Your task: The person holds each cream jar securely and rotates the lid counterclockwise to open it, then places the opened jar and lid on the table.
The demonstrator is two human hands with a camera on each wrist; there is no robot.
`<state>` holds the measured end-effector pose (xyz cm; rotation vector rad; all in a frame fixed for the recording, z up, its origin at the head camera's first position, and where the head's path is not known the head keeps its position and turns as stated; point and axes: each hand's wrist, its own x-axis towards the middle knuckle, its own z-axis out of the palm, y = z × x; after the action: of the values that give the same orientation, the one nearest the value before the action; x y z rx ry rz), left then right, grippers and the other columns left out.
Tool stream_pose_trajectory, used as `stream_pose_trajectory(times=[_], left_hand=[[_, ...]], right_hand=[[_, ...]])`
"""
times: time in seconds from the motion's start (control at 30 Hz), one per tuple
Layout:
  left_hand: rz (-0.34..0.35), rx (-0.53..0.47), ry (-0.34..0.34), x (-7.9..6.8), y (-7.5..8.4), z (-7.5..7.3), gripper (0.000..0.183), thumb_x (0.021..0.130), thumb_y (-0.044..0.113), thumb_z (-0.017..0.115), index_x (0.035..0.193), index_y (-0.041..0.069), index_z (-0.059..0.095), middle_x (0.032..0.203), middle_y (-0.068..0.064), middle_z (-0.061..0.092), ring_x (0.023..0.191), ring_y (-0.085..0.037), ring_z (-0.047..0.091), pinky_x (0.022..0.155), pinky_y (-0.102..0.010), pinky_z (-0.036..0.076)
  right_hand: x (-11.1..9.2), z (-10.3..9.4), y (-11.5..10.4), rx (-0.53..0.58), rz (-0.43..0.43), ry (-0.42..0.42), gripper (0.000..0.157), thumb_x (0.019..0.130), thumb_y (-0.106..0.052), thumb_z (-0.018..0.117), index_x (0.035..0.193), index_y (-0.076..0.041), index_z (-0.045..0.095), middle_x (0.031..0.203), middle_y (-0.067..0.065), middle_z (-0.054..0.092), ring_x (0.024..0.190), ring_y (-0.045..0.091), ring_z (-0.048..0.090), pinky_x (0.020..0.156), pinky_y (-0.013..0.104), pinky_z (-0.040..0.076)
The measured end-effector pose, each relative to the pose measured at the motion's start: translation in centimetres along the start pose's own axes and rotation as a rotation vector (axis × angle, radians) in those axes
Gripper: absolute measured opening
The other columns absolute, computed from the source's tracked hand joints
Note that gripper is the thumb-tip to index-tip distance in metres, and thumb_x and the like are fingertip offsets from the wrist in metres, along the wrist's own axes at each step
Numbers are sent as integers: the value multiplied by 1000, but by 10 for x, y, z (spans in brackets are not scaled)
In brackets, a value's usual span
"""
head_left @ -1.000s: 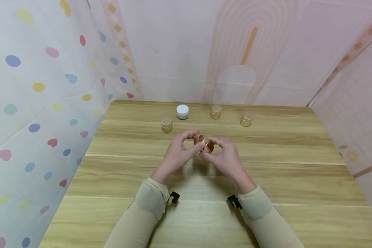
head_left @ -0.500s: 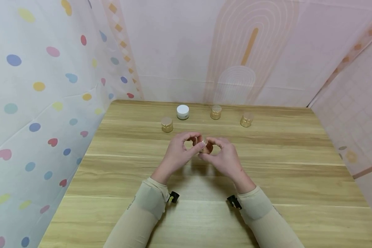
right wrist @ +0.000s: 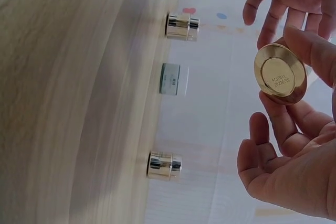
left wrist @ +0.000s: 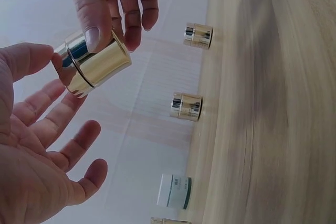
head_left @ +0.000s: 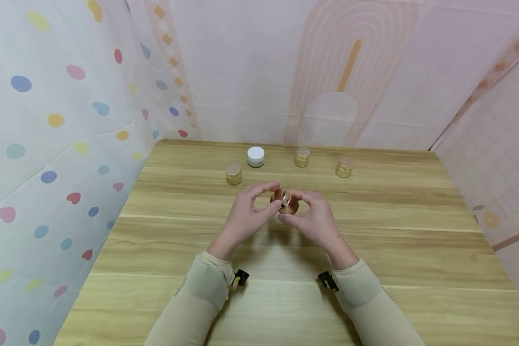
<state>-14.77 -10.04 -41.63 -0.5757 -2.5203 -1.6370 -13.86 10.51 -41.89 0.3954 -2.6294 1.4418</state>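
Head view: the thumb and index finger of your left hand (head_left: 250, 214) pinch one end of a gold jar (head_left: 290, 205), and those of your right hand (head_left: 315, 218) pinch the other; your remaining fingers sit loosely apart. You hold the jar tilted, above the desk (head_left: 398, 278). Its base (right wrist: 279, 77) bears two stamped lines: the lower seems to read 20270716, the upper is too blurred. Beyond your hands, three upright gold jars (head_left: 302, 157) and a white jar (head_left: 255, 157), its print too small to read, stand on the wood-grained desk. To your left hangs dotted cloth (head_left: 60, 168); behind the desk, a pale pink backdrop (head_left: 246, 72) with arches.
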Motion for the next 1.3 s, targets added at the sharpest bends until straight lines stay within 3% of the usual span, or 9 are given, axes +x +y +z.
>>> stream_pose_trajectory(times=[0.43,0.7,0.83,0.93,1.07,1.17,1.3], left_hand=[[-10,-8,9,0,3,1,44,97,26,79,137,11,71,127,-8,75,127,-32,64,113,-63,45],[-35,32,11,1,3,2,44,98,31,79,136,11,72,115,-7,74,115,-26,65,90,-48,52],[-38,41,5,1,1,2,45,99,31,78,137,6,70,115,-9,74,114,-28,64,87,-49,54],[-63,42,4,1,1,2,48,100,34,77,140,8,69,120,-10,73,118,-31,64,90,-50,55],[-78,15,5,-1,1,1,51,100,37,76,144,14,66,138,-9,70,132,-36,61,104,-59,53],[-38,-18,2,-2,1,0,51,99,31,77,145,14,65,147,-7,67,138,-36,57,115,-65,45],[29,-29,0,-1,-1,0,48,97,20,76,143,10,66,146,-8,68,136,-33,58,118,-64,42]], right_hand=[[-1,1,-3,-13,-9,-4,54,77,-14,97,127,-11,77,122,10,79,123,33,66,113,56,48],[-1,2,-3,-10,-34,-5,50,77,-12,97,124,-12,79,114,8,79,117,31,67,108,56,49],[-1,3,-2,-11,-50,-9,50,76,-11,97,123,-10,79,111,8,78,115,31,68,106,57,50],[-1,2,-2,-13,-45,-11,49,77,-13,96,123,-10,79,114,9,79,116,31,68,108,55,49],[0,0,-2,-7,-35,-11,49,78,-16,96,124,-12,78,118,8,79,118,30,68,111,54,49],[1,-1,-1,-1,-38,-8,51,78,-15,97,125,-12,78,118,8,79,117,29,69,111,54,49],[1,-1,0,-8,-42,-6,53,77,-14,97,126,-11,78,120,9,79,118,31,69,112,54,48]])
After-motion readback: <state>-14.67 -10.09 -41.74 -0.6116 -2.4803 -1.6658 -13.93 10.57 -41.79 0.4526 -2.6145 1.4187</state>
